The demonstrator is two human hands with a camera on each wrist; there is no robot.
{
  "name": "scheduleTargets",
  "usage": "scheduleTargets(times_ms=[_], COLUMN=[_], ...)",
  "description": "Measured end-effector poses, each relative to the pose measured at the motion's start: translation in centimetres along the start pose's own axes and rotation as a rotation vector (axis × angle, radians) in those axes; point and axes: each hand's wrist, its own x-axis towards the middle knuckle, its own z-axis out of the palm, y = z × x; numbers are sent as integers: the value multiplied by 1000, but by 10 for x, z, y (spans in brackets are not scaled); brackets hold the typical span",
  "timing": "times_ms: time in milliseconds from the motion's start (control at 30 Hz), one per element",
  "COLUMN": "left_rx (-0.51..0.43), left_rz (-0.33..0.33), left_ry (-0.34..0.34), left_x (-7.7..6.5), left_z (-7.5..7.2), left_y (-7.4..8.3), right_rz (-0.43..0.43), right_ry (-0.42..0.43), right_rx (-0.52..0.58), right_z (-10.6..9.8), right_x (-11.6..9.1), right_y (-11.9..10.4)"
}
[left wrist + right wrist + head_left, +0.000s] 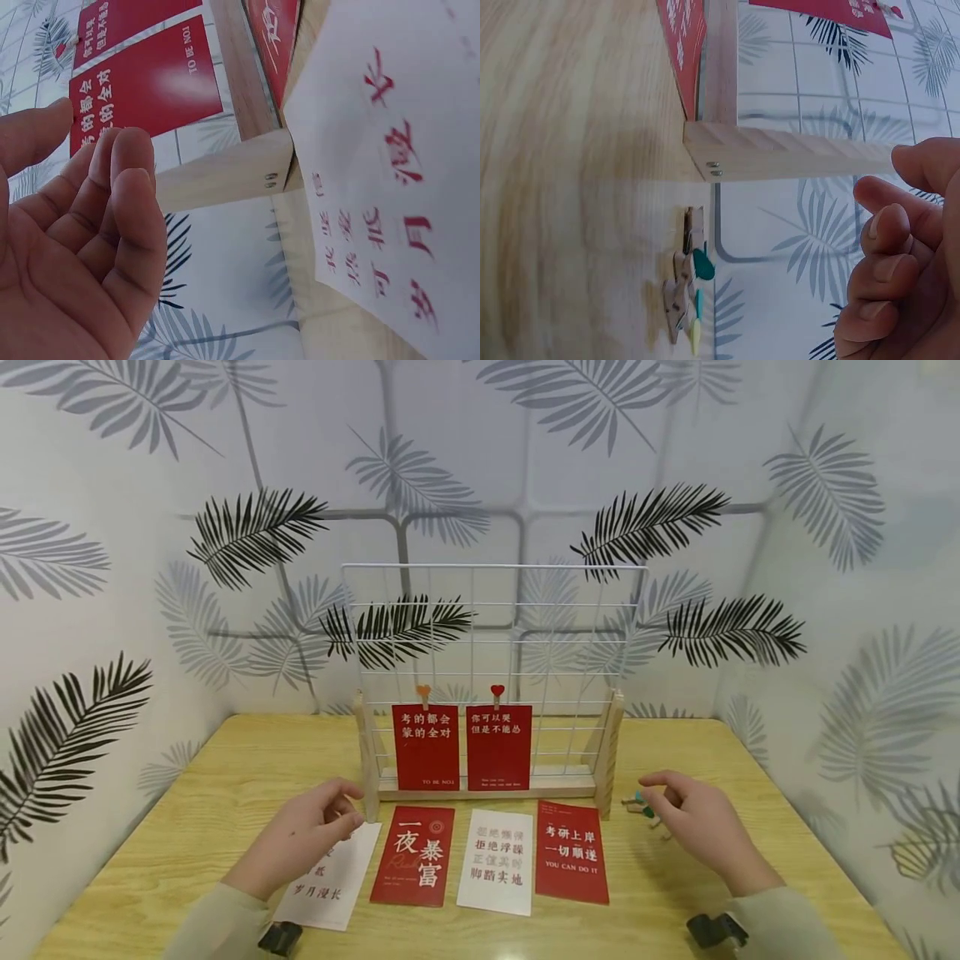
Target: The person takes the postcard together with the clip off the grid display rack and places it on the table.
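My left hand (300,837) is above the white card (333,881) at the left, its fingers loosely bent and holding nothing. On the other side, my right hand (699,827) hovers over several small wooden clips (681,281) on the table, also with nothing in its relaxed fingers. Between the hands stands a white wire grid (562,681) in a wooden base (491,793). Two red cards hang there: the left card (427,764) from an orange heart clip (423,692), the right card (498,756) from a red heart clip (497,691).
In front of the base lie a red card (401,889), a white card (495,897) and another red card (572,881), in a row beside the left white card. The pale wooden table (247,760) meets a leaf-patterned wall (465,460) behind the grid.
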Motion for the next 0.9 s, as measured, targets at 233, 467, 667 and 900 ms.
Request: scheduleTargets(times_ms=[233,467,667,900], left_rx=[56,67,64,30], left_rz=[49,72,73,87], left_ry=[25,30,27,18], left_x=[10,22,31,39], left_z=[7,18,26,32], left_y=[14,28,36,44], right_rz=[-47,-117,-151,-171], right_ry=[-4,8,-5,-16], right_rx=[13,-23,-4,1], right_z=[4,9,10,7], right_x=[5,16,24,35], right_y=[-19,-38,-58,-73])
